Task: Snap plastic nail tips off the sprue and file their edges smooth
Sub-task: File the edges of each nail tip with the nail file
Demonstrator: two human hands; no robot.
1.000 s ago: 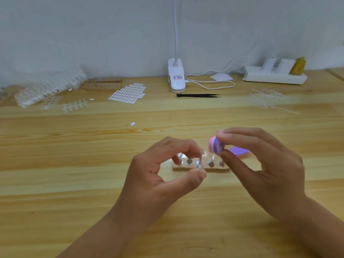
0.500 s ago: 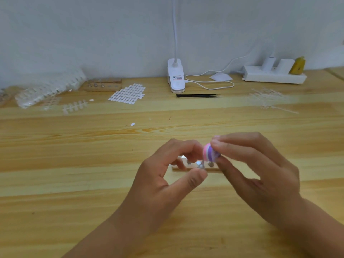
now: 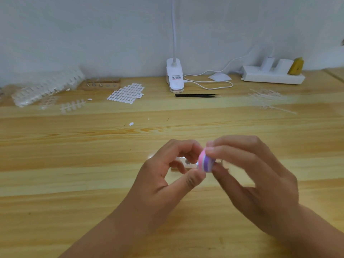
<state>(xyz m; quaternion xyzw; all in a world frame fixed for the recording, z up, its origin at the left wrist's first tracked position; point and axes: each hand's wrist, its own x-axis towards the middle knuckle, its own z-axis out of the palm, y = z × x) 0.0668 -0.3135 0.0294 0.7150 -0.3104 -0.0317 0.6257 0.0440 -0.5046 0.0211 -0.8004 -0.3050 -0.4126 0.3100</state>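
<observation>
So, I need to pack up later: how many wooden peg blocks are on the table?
2. One wooden peg block sits back left, beside the white sticker sheet; the other block shows between the left hand and right hand, mostly hidden by them.

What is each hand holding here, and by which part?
The right hand pinches a pink-and-purple file block, fingertips on top, thumb underneath. The left hand pinches thumb to forefinger beside it; anything between them is hidden.
</observation>
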